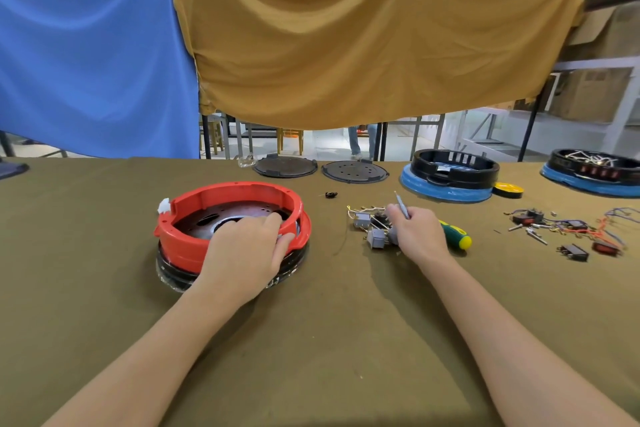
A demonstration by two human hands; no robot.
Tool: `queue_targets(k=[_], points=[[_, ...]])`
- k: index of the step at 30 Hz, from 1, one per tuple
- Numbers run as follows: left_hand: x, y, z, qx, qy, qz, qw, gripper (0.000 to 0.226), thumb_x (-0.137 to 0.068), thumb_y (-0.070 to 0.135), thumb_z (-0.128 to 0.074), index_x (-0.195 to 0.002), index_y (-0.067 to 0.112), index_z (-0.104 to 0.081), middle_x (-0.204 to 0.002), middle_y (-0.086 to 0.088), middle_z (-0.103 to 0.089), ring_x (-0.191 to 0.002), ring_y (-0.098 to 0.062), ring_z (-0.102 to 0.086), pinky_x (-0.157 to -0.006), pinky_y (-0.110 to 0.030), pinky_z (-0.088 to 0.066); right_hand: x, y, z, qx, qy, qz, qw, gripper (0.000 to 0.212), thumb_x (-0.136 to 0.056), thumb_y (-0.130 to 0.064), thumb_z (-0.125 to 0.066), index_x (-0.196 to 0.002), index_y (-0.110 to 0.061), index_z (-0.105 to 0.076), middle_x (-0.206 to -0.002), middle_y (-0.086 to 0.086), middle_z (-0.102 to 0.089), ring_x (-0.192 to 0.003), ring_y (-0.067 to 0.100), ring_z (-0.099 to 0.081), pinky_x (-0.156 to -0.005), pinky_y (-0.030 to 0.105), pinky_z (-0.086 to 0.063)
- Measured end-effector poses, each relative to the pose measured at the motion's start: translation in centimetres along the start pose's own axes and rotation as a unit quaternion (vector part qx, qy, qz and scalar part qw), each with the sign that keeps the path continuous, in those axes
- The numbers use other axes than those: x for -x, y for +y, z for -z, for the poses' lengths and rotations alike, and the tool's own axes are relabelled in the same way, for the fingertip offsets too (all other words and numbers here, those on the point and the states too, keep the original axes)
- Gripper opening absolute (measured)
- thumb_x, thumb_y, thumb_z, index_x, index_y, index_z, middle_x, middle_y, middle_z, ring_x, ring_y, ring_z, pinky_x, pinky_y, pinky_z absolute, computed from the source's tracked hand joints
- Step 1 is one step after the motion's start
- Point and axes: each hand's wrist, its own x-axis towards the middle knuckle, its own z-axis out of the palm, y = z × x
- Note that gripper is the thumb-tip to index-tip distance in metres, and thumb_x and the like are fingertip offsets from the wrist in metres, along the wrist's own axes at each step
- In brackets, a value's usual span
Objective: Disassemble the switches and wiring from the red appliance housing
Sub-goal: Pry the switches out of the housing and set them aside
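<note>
Head view: near rim of red housing (221, 204) hidden under left hand (246, 246), grip curled over that rim, thumb outside. Open side up, stacked on a black base at left-centre of surface (311, 340). Right hand (420, 234) closed around screwdriver (457, 236), shaft pointing up and away, yellow-green handle toward the right, partly covering loose grey switches (375, 236) and wiring.

Both forearms are bare from the lower edge of the frame up to the wrists — no sleeves, watch or bracelet in view. The left hand (247, 246) and right hand (420, 232) are ungloved — no rings visible.
</note>
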Motion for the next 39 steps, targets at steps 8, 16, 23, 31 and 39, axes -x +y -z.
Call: queue_targets(k=[8, 16, 23, 31, 39], points=[[-0.1, -0.2, -0.4, 0.043, 0.033, -0.062, 0.997, 0.022, -0.088, 0.033, -0.071, -0.081, 0.013, -0.067, -0.065, 0.000, -0.064, -0.056, -0.024, -0.060, -0.049, -0.030, -0.036, -0.6, 0.5, -0.4, 0.025, -0.018, 0.022, 0.999, 0.027, -0.099, -0.036, -0.059, -0.111, -0.016, -0.072, -0.093, 0.001, -0.069, -0.082, 0.016, -0.059, -0.073, 0.034, -0.047], [-0.1, -1.1, 0.0, 0.105, 0.034, -0.058, 0.992, 0.048, -0.090, 0.051, -0.037, -0.086, 0.015, -0.069, -0.072, 0.004, -0.065, -0.067, -0.020, -0.059, -0.062, -0.037, -0.047, -0.5, -0.5, 0.6, -0.213, 0.064, -0.025, 0.975, 0.023, -0.103, -0.014, -0.050, -0.115, -0.020, -0.067, -0.099, 0.000, -0.066, -0.070, 0.005, -0.053, -0.060, 0.019, -0.045], [0.0, -1.3, -0.4, 0.055, 0.004, -0.049, 0.997, 0.043, -0.094, 0.043, -0.053, -0.062, 0.019, -0.041, -0.057, 0.007, -0.040, -0.057, -0.020, -0.042, -0.058, -0.034, -0.031, 2.4, -2.2, -0.5, -0.196, -0.111, 0.068, 0.972, 0.037, -0.100, 0.000, -0.046, -0.117, -0.028, -0.064, -0.104, 0.000, -0.065, -0.072, 0.003, -0.063, -0.065, 0.023, -0.055], [-0.2, -1.9, -0.1, 0.217, -0.003, -0.029, 0.976, 0.046, -0.094, 0.042, -0.046, -0.064, 0.010, -0.058, -0.059, 0.001, -0.053, -0.062, -0.017, -0.048, -0.061, -0.035, -0.039, 3.3, -2.1, -1.6, -0.010, -0.067, 0.138, 0.988, 0.025, -0.088, -0.005, -0.053, -0.094, -0.025, -0.067, -0.088, -0.011, -0.064, -0.076, 0.010, -0.059, -0.064, 0.025, -0.044], [-0.9, -5.2, -0.4, 0.247, 0.045, 0.454, 0.855, 0.046, -0.086, 0.032, -0.061, -0.130, 0.021, -0.051, -0.131, -0.008, -0.043, -0.124, -0.029, -0.038, -0.103, -0.044, -0.033, 3.7, -1.9, -1.5, 0.148, -0.088, 0.132, 0.976, 0.014, -0.089, -0.013, -0.056, -0.085, -0.024, -0.063, -0.077, -0.011, -0.061, -0.073, 0.006, -0.054, -0.062, 0.025, -0.040]])
